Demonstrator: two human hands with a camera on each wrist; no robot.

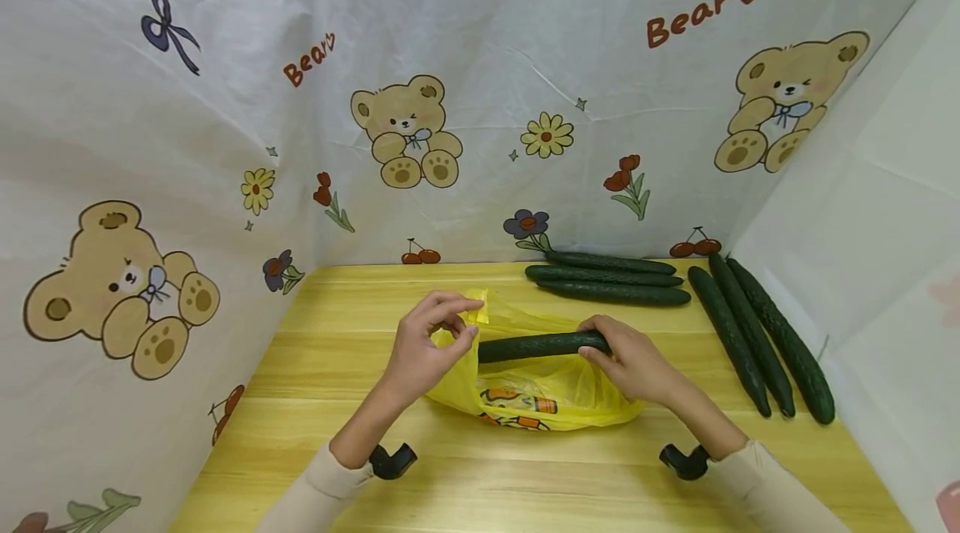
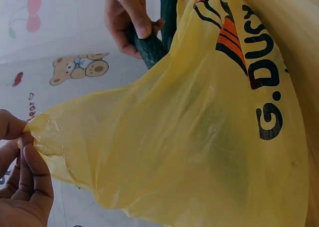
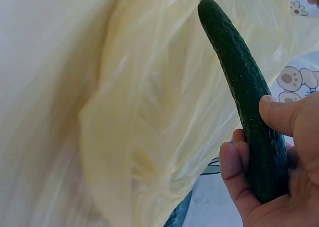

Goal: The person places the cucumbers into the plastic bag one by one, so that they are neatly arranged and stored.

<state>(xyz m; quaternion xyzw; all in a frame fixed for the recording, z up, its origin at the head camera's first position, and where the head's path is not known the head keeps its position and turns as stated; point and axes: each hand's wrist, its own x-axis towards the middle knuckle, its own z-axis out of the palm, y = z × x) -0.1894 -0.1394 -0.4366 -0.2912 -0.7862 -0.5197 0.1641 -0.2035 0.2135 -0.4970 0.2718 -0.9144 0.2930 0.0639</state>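
Observation:
A yellow plastic bag with printed figures and black letters lies on the table, its mouth held apart. My left hand pinches the bag's rim between thumb and fingertips and lifts it; in the left wrist view the film stretches away from those fingers. My right hand grips a dark green cucumber near its right end. The cucumber lies nearly level across the bag's mouth, and its left end is within the bag. The right wrist view shows thumb and fingers wrapped round the cucumber.
Three cucumbers lie side by side at the back of the wooden table. Three more cucumbers lie slanting at the right, near the side cloth. A white cloth printed with bears hangs behind.

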